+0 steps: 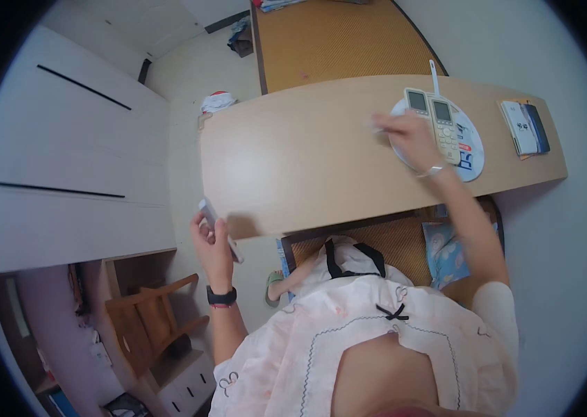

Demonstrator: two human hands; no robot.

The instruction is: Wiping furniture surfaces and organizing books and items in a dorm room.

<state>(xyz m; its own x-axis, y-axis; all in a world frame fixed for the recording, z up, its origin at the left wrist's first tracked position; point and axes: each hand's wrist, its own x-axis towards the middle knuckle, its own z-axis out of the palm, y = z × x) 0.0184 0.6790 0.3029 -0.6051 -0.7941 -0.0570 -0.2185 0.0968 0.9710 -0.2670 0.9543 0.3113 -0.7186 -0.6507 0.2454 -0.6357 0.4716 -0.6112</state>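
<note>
My left hand (214, 245) holds a slim pale device (208, 211), seen mostly edge-on, off the table's near left corner. Over the wooden table (293, 156), my right hand (410, 138) is blurred, its fingertips drawn together; whether something small is between them I cannot tell. Just beyond and beside it, two remote controls with screens, a left one (417, 101) and a right one (445, 133), lie side by side on a white printed hand fan (473, 156). The fan's handle (433, 77) points to the far edge. My right forearm passes over the near edge.
Booklets (525, 127) lie at the table's right end. A woven-mat bed (340, 41) stands beyond the table. A wooden chair (150, 318) and white cabinets (74, 156) are at the left. A blue floral pillow (444, 250) lies on the mat-covered seat under my right arm.
</note>
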